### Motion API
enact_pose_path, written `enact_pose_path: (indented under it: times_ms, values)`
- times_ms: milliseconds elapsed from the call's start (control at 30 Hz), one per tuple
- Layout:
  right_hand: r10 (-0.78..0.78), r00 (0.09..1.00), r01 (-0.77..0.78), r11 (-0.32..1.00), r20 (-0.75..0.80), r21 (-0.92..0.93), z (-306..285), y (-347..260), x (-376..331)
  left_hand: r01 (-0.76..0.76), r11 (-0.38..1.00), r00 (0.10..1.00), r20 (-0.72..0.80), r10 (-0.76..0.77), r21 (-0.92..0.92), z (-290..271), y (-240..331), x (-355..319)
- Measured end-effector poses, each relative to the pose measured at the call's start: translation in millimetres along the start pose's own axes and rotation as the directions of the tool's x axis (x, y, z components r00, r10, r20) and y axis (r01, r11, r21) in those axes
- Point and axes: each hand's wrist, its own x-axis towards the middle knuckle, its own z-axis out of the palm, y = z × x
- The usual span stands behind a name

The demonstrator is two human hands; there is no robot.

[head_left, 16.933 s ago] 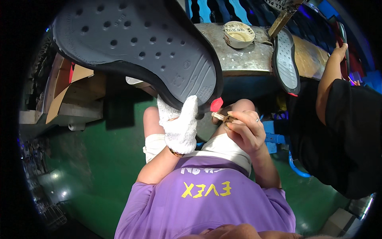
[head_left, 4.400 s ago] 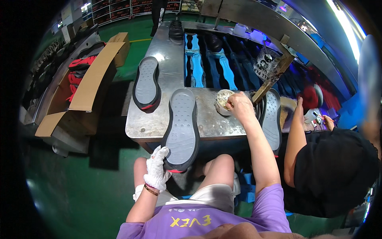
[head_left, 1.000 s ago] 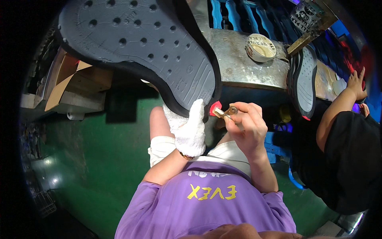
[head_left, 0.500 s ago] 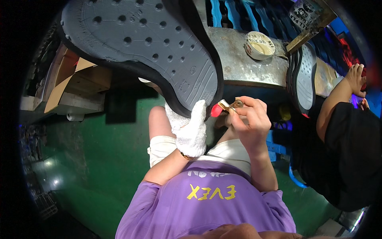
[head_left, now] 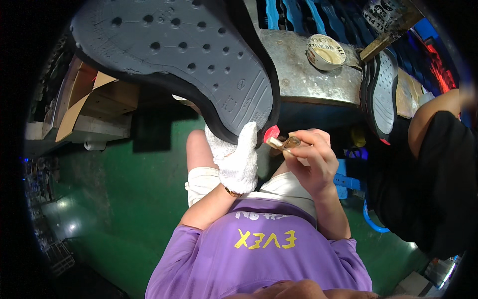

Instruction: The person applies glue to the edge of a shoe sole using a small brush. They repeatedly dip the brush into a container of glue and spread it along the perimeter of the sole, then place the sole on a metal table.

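A large grey shoe sole [head_left: 199, 65] with a black edge and rows of round dimples fills the upper left and middle. Gloved in white, my left hand [head_left: 239, 162] grips its near end, thumb on the grey face and the fingers beneath. Between the thumb and fingers of my bare right hand [head_left: 314, 157] is a small brass-coloured clip [head_left: 286, 143], with a white piece and a red pad [head_left: 272, 133] at its front. The red pad is right at the sole's near right edge; I cannot tell whether it touches.
Ahead is a worn metal bench [head_left: 318, 84] bearing a tub of pale paste [head_left: 326, 52]. More soles [head_left: 384, 94] stand at its right, beside a co-worker's bent arm [head_left: 433, 119]. An open cardboard box [head_left: 94, 102] is at the left; the floor [head_left: 134, 209] is green.
My right hand has dropped slightly, and the clip has turned so its red pad points up and left at the sole's edge. The co-worker's arm has shifted; that hand no longer shows clearly.
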Motion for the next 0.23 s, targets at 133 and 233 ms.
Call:
enact_pose_path:
  times_ms: [133, 233]
  values:
    - [0.070, 0.997, -0.069, 0.992, 0.015, -0.104, 1, 3, 3, 0.114, 0.993, 0.990, 0.083, -0.115, 0.021, 2, 3, -4]
    - [0.129, 0.992, -0.123, 0.952, 0.000, -0.281, -2, 1, 4, 0.075, 0.983, 0.980, 0.172, -0.104, 0.166, -7, -4, -6]
